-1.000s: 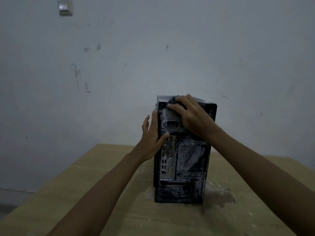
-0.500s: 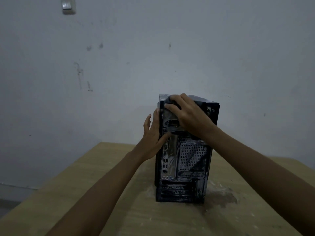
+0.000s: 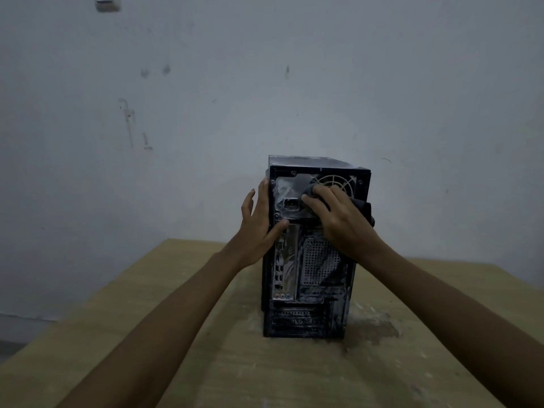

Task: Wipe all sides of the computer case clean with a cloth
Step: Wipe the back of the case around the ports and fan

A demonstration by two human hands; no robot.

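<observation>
While the computer case (image 3: 312,260) stands upright on the wooden tabletop (image 3: 176,334), rear panel facing the camera, the right hand (image 3: 338,222) presses a dark cloth (image 3: 363,209) against its upper part; the left hand (image 3: 260,228), fingers spread, braces the case's left edge.

The scene is dimly and evenly lit with a cold, bluish-grey cast, and no lamp or window is seen, so the source of the light cannot be told. Only soft, weak shadows are cast, one beside the computer case (image 3: 312,260) on the wooden table (image 3: 123,334), and the dark lower back panel is lost in murk while faint pale smears are picked out near the fan grille. The detail is softened by grain and slight blur throughout, no glare is seen, and the table edges are bent outward by wide-angle distortion towards the corners.
</observation>
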